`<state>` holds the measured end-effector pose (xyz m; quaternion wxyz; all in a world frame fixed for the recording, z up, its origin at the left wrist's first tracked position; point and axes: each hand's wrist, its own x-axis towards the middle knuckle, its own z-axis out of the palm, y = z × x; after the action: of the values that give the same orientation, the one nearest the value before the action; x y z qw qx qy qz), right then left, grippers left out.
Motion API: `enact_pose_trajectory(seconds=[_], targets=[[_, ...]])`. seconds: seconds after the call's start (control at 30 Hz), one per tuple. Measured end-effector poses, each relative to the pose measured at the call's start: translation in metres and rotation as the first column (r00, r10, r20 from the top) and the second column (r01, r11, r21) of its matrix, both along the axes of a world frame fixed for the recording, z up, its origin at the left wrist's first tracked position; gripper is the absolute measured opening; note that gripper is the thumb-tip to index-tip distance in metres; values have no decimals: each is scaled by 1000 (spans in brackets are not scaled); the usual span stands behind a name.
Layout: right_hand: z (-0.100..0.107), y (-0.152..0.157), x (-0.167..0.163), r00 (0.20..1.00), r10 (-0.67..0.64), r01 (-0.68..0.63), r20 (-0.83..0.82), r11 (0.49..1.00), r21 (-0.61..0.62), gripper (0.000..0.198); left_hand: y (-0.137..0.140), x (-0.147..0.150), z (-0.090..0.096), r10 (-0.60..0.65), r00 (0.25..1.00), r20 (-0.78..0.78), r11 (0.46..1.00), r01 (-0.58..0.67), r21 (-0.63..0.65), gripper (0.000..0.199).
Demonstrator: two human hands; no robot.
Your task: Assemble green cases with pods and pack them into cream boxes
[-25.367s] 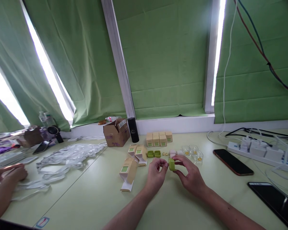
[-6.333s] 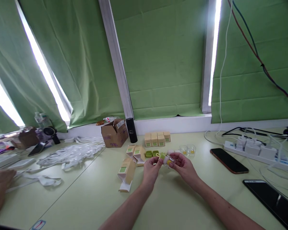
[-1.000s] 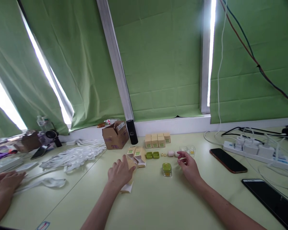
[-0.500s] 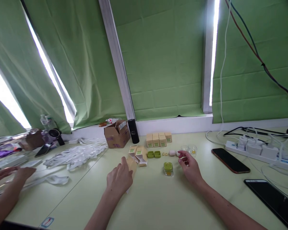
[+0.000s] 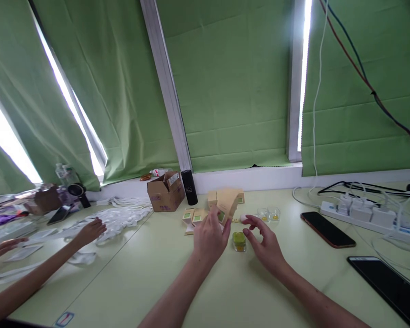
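Note:
My left hand (image 5: 210, 237) is closed on a small kraft-paper box (image 5: 228, 201), lifted and tilted above the table; a green-and-white label shows near the fingers. My right hand (image 5: 264, 240) is to its right, thumb and fingers apart, fingertips close to a small pale pink-white piece (image 5: 243, 217). Whether they touch it I cannot tell. Between the hands stands a clear square jar with a green lid (image 5: 239, 238). Left of my left hand lie two more kraft boxes (image 5: 198, 216). Clear little cups (image 5: 274, 213) stand beyond my right hand. The small green trays are hidden.
A cardboard carton (image 5: 166, 193) and a black bottle (image 5: 190, 187) stand at the back. On the right lie two phones (image 5: 328, 229) and a loaded power strip (image 5: 372, 217). Another person's arm (image 5: 54, 259) reaches over white straps (image 5: 123, 214) at left.
My left hand has moved right and raised the kraft box from the table. My right hand has shifted slightly left and down. At left, the other person's arm has reached further right.

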<state>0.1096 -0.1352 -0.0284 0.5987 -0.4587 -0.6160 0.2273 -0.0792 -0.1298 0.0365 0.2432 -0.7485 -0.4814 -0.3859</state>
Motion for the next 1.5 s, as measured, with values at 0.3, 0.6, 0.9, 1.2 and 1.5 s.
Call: enact_pose_trajectory(seconds=[0.3,0.6,0.9,1.2,1.5], targets=[[1,-4,-8,995,-33,35,-96,999,19,48,5,22,-22,-339,931,-133,916,359,178,23],[-2,2,7,990,-130,120,47,977,177,43,0,6,-28,-487,871,60,870,479,116,60],[11,-2,21,877,-259,-42,405,798,601,60,10,-6,-34,-414,910,37,901,403,162,51],[2,2,22,882,-266,-76,390,735,674,63,9,-3,-38,-380,923,57,896,351,273,40],[1,-1,22,846,-323,-73,424,718,692,64,6,-3,-38,-403,914,44,887,379,263,36]])
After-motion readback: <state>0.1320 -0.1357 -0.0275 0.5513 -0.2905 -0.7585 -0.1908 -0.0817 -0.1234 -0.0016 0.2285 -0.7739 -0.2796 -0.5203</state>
